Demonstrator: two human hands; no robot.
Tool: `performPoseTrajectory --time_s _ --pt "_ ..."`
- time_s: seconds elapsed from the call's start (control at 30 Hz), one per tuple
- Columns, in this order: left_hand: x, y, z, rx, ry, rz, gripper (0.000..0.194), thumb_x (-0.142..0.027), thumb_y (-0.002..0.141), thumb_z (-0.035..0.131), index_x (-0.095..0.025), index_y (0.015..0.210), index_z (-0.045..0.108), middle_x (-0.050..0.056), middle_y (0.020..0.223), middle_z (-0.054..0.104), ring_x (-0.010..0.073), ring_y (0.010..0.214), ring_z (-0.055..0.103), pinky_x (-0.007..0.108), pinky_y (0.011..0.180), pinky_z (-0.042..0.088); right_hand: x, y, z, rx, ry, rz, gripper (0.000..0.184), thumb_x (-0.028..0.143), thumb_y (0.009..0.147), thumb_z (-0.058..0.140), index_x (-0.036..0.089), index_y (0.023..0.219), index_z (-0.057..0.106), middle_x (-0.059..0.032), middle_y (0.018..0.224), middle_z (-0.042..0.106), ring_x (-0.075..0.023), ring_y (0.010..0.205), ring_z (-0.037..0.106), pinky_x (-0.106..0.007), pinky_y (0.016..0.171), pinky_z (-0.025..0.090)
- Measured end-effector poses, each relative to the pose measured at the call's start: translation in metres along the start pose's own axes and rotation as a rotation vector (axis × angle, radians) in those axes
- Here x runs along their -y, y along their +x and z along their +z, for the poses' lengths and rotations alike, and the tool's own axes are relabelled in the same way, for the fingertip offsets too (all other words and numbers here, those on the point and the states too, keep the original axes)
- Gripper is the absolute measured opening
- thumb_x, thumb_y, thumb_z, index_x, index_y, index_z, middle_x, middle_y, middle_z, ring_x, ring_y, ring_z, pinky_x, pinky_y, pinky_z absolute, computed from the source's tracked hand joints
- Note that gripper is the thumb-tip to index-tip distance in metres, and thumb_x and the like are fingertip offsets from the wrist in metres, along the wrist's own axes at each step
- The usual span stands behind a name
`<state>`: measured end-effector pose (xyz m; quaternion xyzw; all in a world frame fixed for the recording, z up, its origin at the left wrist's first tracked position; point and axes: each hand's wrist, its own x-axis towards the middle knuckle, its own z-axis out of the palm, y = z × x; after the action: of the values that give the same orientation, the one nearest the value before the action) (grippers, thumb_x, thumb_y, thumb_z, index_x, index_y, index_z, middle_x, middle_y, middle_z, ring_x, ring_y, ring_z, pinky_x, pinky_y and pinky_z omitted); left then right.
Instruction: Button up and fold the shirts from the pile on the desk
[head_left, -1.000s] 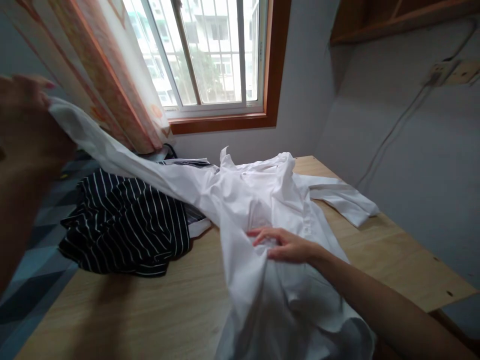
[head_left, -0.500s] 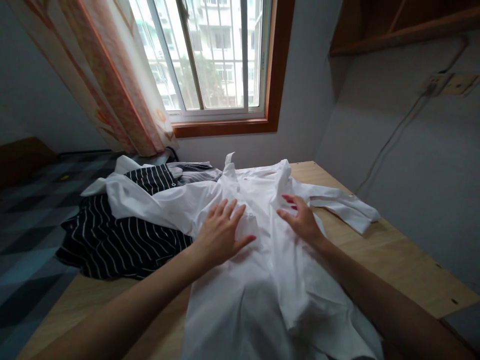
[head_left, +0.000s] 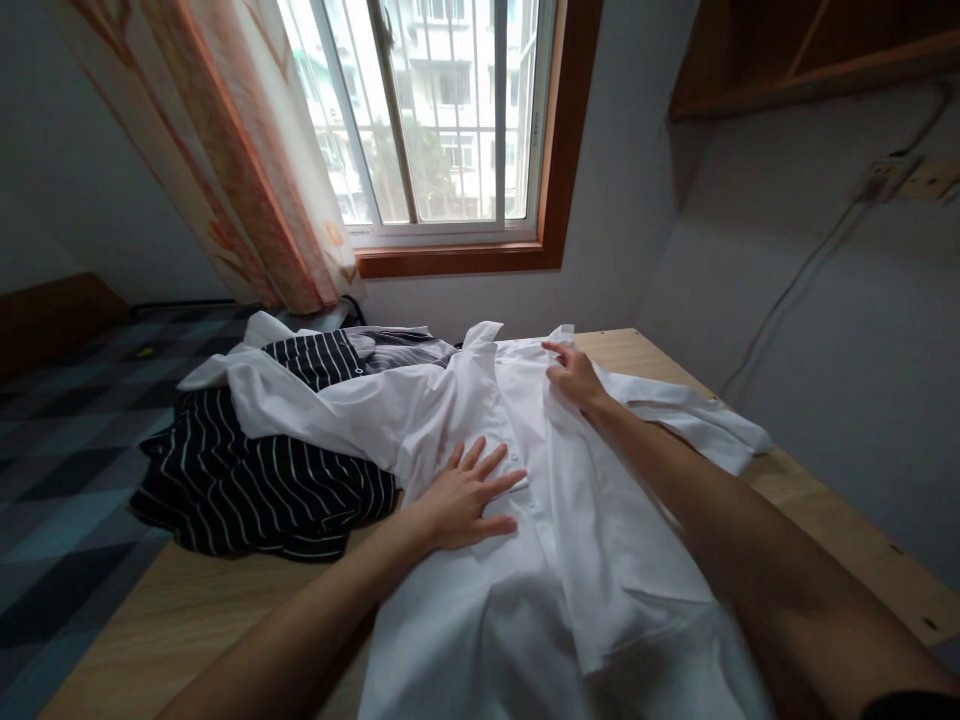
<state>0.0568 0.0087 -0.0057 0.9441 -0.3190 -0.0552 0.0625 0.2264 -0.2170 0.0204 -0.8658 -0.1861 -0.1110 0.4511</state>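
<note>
A white button-up shirt (head_left: 630, 560) lies spread out, unfastened, with its collar (head_left: 484, 335) at the far end and its lower part towards me. One sleeve stretches left over a black-and-white striped garment (head_left: 262, 500); the other reaches right across the wooden board. My left hand (head_left: 469, 505) rests flat on the shirt's left front, beside the button edge, fingers spread. Farther up, my right hand (head_left: 576, 375) is at the right front close to the collar, its fingers bent and closed on the cloth. The fingertips there are partly hidden.
The wooden board (head_left: 817, 520) under the clothes meets a checked bedspread (head_left: 67, 500) on the left. Behind are a window (head_left: 450, 140) and a patterned curtain (head_left: 255, 170). A cable (head_left: 787, 285) hangs along the right wall, beneath a wooden shelf (head_left: 810, 75).
My right hand has moved away from me, up to the collar area, and its fingers have closed on the cloth. My left hand has slid slightly nearer, still flat. The collar's left side has folded over.
</note>
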Motion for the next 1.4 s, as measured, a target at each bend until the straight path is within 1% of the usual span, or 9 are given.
performPoseTrajectory --time_s 0.23,0.37,0.6,0.83,0.97,1.1,1.2,1.3,1.4 --pt "0.008 -0.001 -0.005 0.026 0.022 0.044 0.071 -0.068 0.086 0.049 -0.039 0.149 0.035 0.006 0.162 0.014 0.0427 0.147 0.009 0.063 0.113 0.013 0.016 -0.035 0.045 0.637 0.093 -0.125 0.072 0.033 0.078 0.071 0.018 0.144 0.046 -0.0048 0.092 0.066 -0.0226 0.091 0.060 -0.041 0.093 0.044" --pt "0.016 -0.001 -0.007 0.053 0.028 0.054 0.074 -0.069 0.086 0.049 -0.038 0.151 0.030 0.008 0.162 0.017 0.0403 0.147 0.008 0.062 0.113 0.012 0.001 -0.062 0.010 0.588 0.427 0.010 0.070 0.056 0.089 0.057 0.020 0.147 0.038 -0.0130 0.131 0.057 -0.0240 0.112 0.058 -0.041 0.095 0.047" --pt "0.030 0.008 -0.012 0.094 0.024 0.061 0.073 -0.066 0.091 0.041 -0.034 0.153 0.023 0.006 0.162 0.015 0.0352 0.149 0.006 0.058 0.115 0.010 -0.005 -0.147 -0.084 0.456 0.206 0.089 0.068 0.058 0.079 0.069 0.021 0.134 0.055 -0.0156 0.134 0.057 -0.0344 0.121 0.054 -0.055 0.103 0.039" --pt "0.042 0.018 -0.015 0.055 0.044 0.070 0.064 -0.058 0.094 0.040 -0.032 0.151 0.030 0.007 0.160 0.023 0.0342 0.148 0.014 0.056 0.114 0.014 0.014 -0.207 -0.074 0.328 0.028 0.128 0.053 0.024 0.072 0.068 0.023 0.125 0.062 -0.0090 0.106 0.068 -0.0298 0.097 0.062 -0.047 0.090 0.047" --pt "0.010 0.013 -0.017 -0.144 0.022 0.150 0.060 -0.060 0.088 0.052 -0.021 0.133 0.052 0.014 0.141 0.051 0.0316 0.129 0.046 0.047 0.106 0.034 0.026 -0.202 -0.068 0.370 0.486 0.225 0.055 0.039 0.081 0.065 0.024 0.132 0.052 -0.0079 0.101 0.068 -0.0249 0.087 0.064 -0.037 0.074 0.051" --pt "-0.040 0.001 -0.014 -0.477 0.020 0.347 0.040 -0.052 0.088 0.057 -0.018 0.110 0.059 0.012 0.113 0.063 0.0251 0.102 0.058 0.041 0.092 0.045 0.028 -0.194 -0.070 0.622 0.902 0.184 0.075 0.064 0.083 0.058 0.027 0.145 0.036 -0.0130 0.121 0.064 -0.0294 0.106 0.063 -0.044 0.086 0.050" --pt "-0.061 -0.003 -0.009 -0.675 0.142 0.423 0.026 -0.025 0.092 0.054 -0.026 0.117 0.058 0.010 0.126 0.059 0.0258 0.117 0.053 0.044 0.099 0.042 0.012 -0.186 -0.067 0.526 0.679 0.097 0.063 0.060 0.085 0.058 0.026 0.137 0.047 -0.0135 0.129 0.060 -0.0308 0.119 0.057 -0.049 0.096 0.046" --pt "-0.066 0.000 -0.007 -0.675 0.218 0.456 0.030 -0.023 0.091 0.057 -0.033 0.120 0.059 0.005 0.136 0.056 0.0277 0.132 0.044 0.048 0.108 0.035 -0.010 -0.178 -0.062 0.240 0.107 -0.027 0.054 0.046 0.081 0.068 0.023 0.129 0.056 -0.0145 0.135 0.055 -0.0339 0.129 0.046 -0.057 0.107 0.034" --pt "-0.065 0.004 -0.008 -0.661 0.193 0.493 0.015 -0.020 0.092 0.054 -0.024 0.102 0.065 0.005 0.126 0.065 0.0259 0.127 0.051 0.047 0.109 0.035 -0.026 -0.177 -0.060 0.209 -0.272 -0.135 0.044 0.035 0.079 0.069 0.021 0.120 0.062 -0.0146 0.135 0.055 -0.0361 0.130 0.044 -0.059 0.108 0.030"
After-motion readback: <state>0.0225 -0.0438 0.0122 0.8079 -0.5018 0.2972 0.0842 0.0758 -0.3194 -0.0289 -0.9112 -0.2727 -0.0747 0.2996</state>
